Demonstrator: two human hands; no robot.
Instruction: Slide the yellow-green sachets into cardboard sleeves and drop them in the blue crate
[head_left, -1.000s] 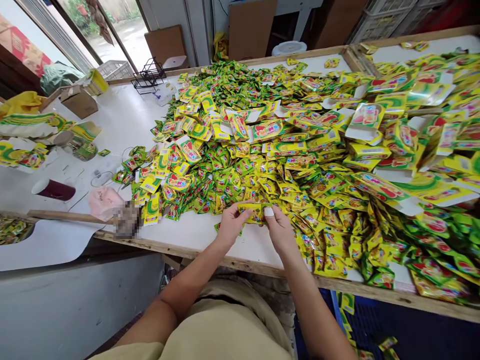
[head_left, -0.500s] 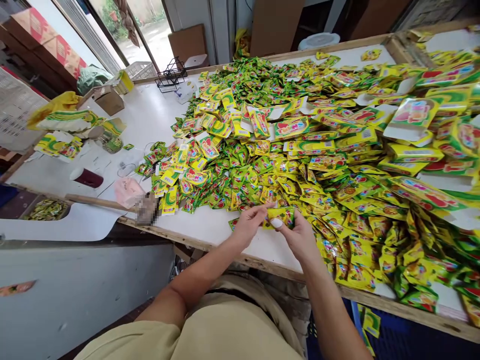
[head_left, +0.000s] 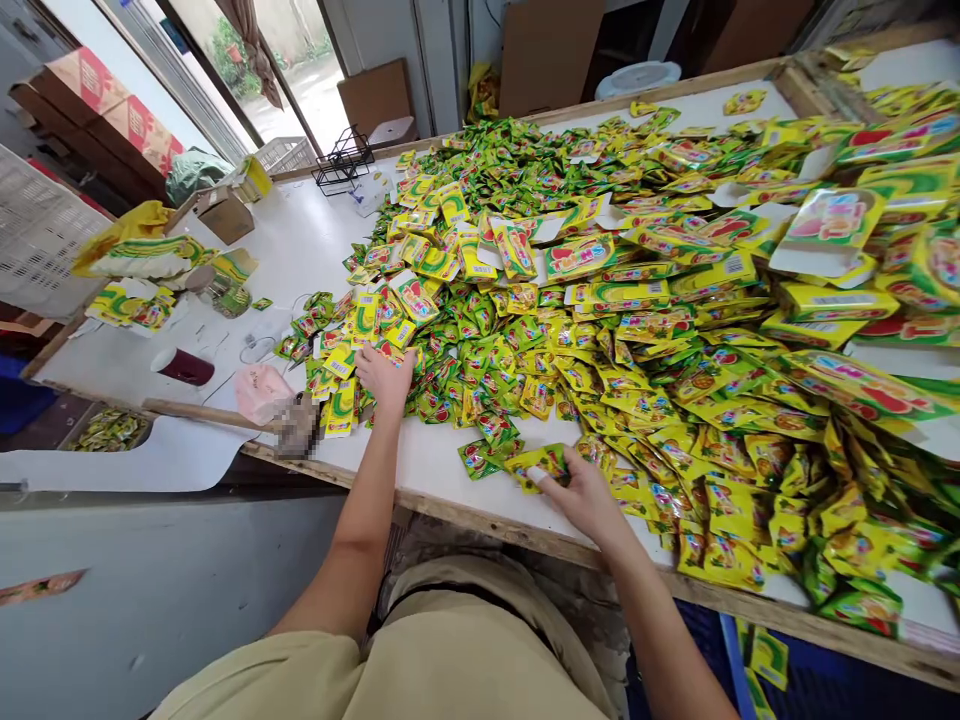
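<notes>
My left hand [head_left: 386,380] reaches to the left part of the pile, its fingers and thumb spread round the ends of a small yellow carton [head_left: 396,352] with red lettering. Part of that carton is hidden under the hand. Low over the table's front, my right hand [head_left: 589,497] pinches yellow sachets [head_left: 536,462] between thumb and fingers; how many cannot be made out. Just left of these lie a few green sachets [head_left: 480,458] on the white tabletop [head_left: 442,470]. Loose green sachets [head_left: 487,355] and flat yellow cartons surround both hands.
Yellow sachets [head_left: 720,500] and cartons [head_left: 825,235] heap across the right side. To the left are a pink bag [head_left: 261,393], a dark red cup [head_left: 182,366], a jar [head_left: 229,297] and a black wire rack [head_left: 343,162]. A blue crate [head_left: 697,650] stands below the wooden edge.
My left hand has left the sachets and moved left to the carton. My right hand keeps the sachets, now slightly lower and tilted. Green sachets left of it are more exposed.
</notes>
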